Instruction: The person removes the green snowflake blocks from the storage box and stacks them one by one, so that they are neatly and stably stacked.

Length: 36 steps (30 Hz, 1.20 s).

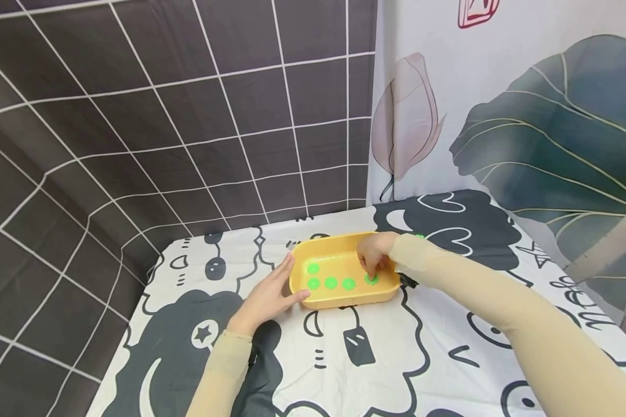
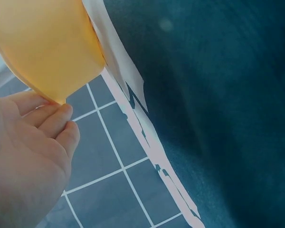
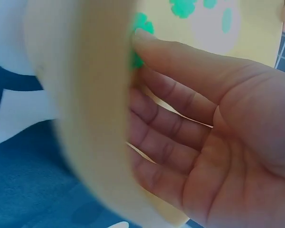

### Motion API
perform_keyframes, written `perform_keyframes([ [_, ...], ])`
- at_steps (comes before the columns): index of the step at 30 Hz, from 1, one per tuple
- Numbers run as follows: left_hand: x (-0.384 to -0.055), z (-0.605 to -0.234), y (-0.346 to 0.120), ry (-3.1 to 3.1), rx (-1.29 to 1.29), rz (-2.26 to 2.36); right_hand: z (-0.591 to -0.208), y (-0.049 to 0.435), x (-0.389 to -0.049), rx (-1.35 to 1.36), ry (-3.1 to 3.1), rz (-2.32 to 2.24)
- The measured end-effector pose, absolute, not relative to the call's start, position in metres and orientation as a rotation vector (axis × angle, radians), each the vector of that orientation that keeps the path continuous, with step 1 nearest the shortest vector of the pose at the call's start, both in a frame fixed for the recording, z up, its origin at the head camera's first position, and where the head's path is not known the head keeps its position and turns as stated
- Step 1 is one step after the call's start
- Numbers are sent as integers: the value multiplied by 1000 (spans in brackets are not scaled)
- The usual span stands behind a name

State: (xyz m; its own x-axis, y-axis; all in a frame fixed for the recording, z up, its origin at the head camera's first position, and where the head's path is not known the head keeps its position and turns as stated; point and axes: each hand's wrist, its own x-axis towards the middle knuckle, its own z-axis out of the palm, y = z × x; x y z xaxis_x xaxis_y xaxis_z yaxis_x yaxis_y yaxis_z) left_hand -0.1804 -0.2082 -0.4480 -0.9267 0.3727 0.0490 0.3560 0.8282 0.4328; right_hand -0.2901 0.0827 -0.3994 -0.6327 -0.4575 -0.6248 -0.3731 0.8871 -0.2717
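Ideally, the right hand (image 1: 374,252) works straight down with a light touch, so its knuckles clear the other green flower-shaped pieces (image 1: 331,283) farther left in the yellow tray (image 1: 339,265). Its fingers are curled, thumb and fingertips apparently pinching the rightmost green piece (image 1: 371,280) near the tray's right end, on the near side. The left hand (image 1: 268,296) grips the left end between thumb and fingers, part closed; a firm hold there should stop the tray sliding on the cartoon-print cloth (image 1: 344,382). The tray wall hides most right fingertips in the right wrist view, so how secure that pinch is cannot be told. Beyond the right sleeve (image 1: 469,288), another green spot (image 1: 420,236) shows only in part.
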Motion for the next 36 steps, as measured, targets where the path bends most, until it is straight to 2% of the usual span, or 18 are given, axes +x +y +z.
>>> perform_keyframes([
  [12,-181,-448,-210,2973,594,682,-403,79,-297,-553,2380,-118],
  [24,-180,-449,-209,2964,580,699,-393,65,-298,-640,2374,-54],
  [36,-180,-447,-209,2956,590,716,-401,62,-302,-651,2351,-89],
])
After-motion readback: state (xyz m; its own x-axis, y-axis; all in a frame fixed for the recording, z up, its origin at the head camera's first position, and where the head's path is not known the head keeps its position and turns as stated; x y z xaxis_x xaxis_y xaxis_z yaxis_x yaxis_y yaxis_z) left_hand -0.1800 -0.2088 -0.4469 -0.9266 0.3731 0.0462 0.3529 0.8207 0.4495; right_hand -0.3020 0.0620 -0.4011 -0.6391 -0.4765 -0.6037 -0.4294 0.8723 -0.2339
